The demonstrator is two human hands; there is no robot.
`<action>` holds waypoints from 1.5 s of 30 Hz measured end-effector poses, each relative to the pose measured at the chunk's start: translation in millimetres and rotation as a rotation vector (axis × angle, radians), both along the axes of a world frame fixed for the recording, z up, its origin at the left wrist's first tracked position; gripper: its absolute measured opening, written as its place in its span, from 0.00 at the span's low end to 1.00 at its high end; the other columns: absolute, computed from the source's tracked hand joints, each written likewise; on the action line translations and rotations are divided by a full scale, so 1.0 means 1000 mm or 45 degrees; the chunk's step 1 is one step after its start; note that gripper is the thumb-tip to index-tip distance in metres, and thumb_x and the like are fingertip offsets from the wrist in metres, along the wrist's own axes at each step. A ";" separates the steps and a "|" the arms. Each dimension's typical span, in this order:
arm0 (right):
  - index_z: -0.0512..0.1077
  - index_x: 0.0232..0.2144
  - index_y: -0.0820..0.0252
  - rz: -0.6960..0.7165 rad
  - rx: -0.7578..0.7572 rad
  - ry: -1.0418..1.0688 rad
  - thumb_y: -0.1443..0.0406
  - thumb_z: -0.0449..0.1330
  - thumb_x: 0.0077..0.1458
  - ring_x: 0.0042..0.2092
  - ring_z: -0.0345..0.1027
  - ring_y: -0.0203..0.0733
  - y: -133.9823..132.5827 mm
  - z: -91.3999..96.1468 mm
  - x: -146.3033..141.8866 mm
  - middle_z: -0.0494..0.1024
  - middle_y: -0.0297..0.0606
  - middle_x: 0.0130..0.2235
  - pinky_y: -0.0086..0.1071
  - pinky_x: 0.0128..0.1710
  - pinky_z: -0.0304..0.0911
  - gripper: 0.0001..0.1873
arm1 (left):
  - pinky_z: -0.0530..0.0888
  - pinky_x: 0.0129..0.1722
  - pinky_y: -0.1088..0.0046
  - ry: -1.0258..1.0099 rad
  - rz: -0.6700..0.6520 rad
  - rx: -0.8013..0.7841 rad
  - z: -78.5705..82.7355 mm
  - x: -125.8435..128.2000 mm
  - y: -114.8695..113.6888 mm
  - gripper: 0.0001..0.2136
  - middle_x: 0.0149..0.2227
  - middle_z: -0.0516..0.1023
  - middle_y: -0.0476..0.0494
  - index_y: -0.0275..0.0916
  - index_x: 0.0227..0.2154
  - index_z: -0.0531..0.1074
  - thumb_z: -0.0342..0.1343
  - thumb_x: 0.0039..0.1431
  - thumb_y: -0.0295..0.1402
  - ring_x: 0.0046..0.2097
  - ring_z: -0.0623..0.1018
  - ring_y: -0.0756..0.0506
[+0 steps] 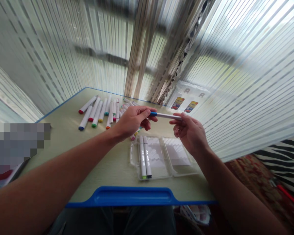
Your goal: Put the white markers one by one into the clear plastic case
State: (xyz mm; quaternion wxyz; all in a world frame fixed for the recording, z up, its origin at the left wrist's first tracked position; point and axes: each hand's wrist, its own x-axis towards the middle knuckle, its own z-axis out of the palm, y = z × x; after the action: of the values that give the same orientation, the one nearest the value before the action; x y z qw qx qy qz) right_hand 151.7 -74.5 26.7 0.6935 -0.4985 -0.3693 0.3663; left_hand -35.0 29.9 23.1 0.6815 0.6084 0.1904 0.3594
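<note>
My left hand (132,120) and my right hand (189,132) together hold a white marker with a blue cap (165,115) level above the table. The left fingers pinch the blue-capped end; the right fingers pinch the other end. Just below lies an open clear plastic case (161,169) with two markers (145,156) lying side by side in its left half, one green-tipped and one black-tipped. Beyond my left hand, several loose white markers (98,111) with coloured caps lie spread on the pale green tabletop (88,153).
The small table has a blue rim and a blue pen groove (134,195) at its near edge. Window blinds surround the far side. Two white packets with coloured labels (186,104) lean at the back right. A patterned rug and zebra-striped fabric (281,153) lie at the right.
</note>
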 end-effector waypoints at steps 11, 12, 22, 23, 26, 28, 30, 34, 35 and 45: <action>0.80 0.29 0.63 0.042 -0.016 -0.171 0.60 0.73 0.49 0.18 0.65 0.29 0.000 -0.006 -0.001 0.82 0.39 0.27 0.24 0.17 0.59 0.11 | 0.73 0.26 0.76 0.103 -0.023 0.226 -0.006 -0.001 0.003 0.10 0.31 0.82 0.41 0.27 0.41 0.78 0.60 0.62 0.30 0.25 0.75 0.53; 0.80 0.29 0.63 0.044 -0.024 -0.181 0.60 0.74 0.49 0.18 0.65 0.29 -0.001 -0.006 -0.002 0.82 0.39 0.26 0.24 0.17 0.59 0.11 | 0.73 0.26 0.77 0.113 -0.021 0.242 -0.006 -0.001 0.003 0.10 0.30 0.81 0.41 0.27 0.40 0.78 0.62 0.61 0.30 0.25 0.75 0.53; 0.79 0.28 0.62 0.044 -0.048 -0.383 0.60 0.77 0.43 0.19 0.66 0.31 -0.003 -0.008 -0.005 0.81 0.37 0.24 0.26 0.18 0.61 0.15 | 0.70 0.25 0.78 0.221 -0.025 0.268 0.002 -0.003 -0.007 0.07 0.24 0.76 0.48 0.30 0.33 0.78 0.66 0.55 0.30 0.24 0.73 0.54; 0.79 0.28 0.62 0.046 -0.055 -0.411 0.59 0.77 0.42 0.19 0.66 0.31 -0.003 -0.008 -0.006 0.80 0.37 0.24 0.26 0.18 0.61 0.15 | 0.70 0.25 0.78 0.229 -0.042 0.269 0.001 -0.003 -0.008 0.07 0.24 0.76 0.48 0.31 0.33 0.78 0.66 0.55 0.30 0.24 0.72 0.54; 0.78 0.27 0.62 0.052 -0.096 -0.483 0.58 0.77 0.41 0.20 0.66 0.31 -0.005 -0.009 -0.008 0.80 0.36 0.24 0.26 0.18 0.61 0.16 | 0.70 0.25 0.78 0.218 -0.094 0.298 -0.003 -0.001 -0.009 0.09 0.26 0.77 0.47 0.30 0.33 0.78 0.67 0.54 0.33 0.24 0.73 0.53; 0.78 0.27 0.62 0.061 -0.129 -0.516 0.58 0.77 0.41 0.20 0.65 0.31 -0.005 -0.009 -0.009 0.79 0.36 0.24 0.26 0.18 0.60 0.17 | 0.71 0.25 0.77 0.218 -0.106 0.323 -0.005 0.001 -0.009 0.11 0.27 0.78 0.46 0.30 0.34 0.78 0.68 0.54 0.34 0.25 0.74 0.53; 0.77 0.27 0.62 0.071 -0.155 -0.531 0.58 0.77 0.40 0.20 0.65 0.31 -0.006 -0.009 -0.009 0.79 0.36 0.24 0.26 0.18 0.58 0.17 | 0.71 0.26 0.77 0.225 -0.100 0.337 -0.006 0.002 -0.009 0.11 0.27 0.77 0.46 0.29 0.34 0.78 0.68 0.54 0.34 0.25 0.74 0.53; 0.77 0.26 0.62 0.065 -0.172 -0.527 0.58 0.78 0.39 0.20 0.64 0.31 -0.006 -0.009 -0.010 0.79 0.36 0.24 0.26 0.18 0.57 0.18 | 0.71 0.25 0.78 0.226 -0.097 0.338 -0.006 0.002 -0.009 0.11 0.26 0.77 0.46 0.29 0.34 0.78 0.68 0.54 0.33 0.25 0.74 0.53; 0.77 0.26 0.62 0.065 -0.168 -0.521 0.58 0.78 0.39 0.20 0.64 0.31 -0.006 -0.009 -0.010 0.78 0.36 0.24 0.26 0.18 0.57 0.18 | 0.71 0.25 0.78 0.230 -0.099 0.335 -0.005 0.002 -0.009 0.11 0.26 0.77 0.46 0.29 0.34 0.78 0.68 0.54 0.33 0.25 0.74 0.53; 0.81 0.35 0.61 0.057 -0.067 -0.222 0.58 0.70 0.52 0.20 0.66 0.31 -0.002 -0.004 -0.001 0.83 0.39 0.30 0.27 0.18 0.60 0.13 | 0.74 0.28 0.74 0.013 -0.061 -0.107 -0.004 0.001 -0.001 0.09 0.33 0.82 0.38 0.29 0.41 0.78 0.54 0.64 0.26 0.25 0.76 0.51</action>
State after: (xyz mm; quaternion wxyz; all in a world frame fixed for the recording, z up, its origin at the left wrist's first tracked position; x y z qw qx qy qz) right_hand 150.3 -76.9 22.8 0.6370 -0.5380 -0.4296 0.3466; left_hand -33.9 28.4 19.3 0.7139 0.5853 0.1942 0.3317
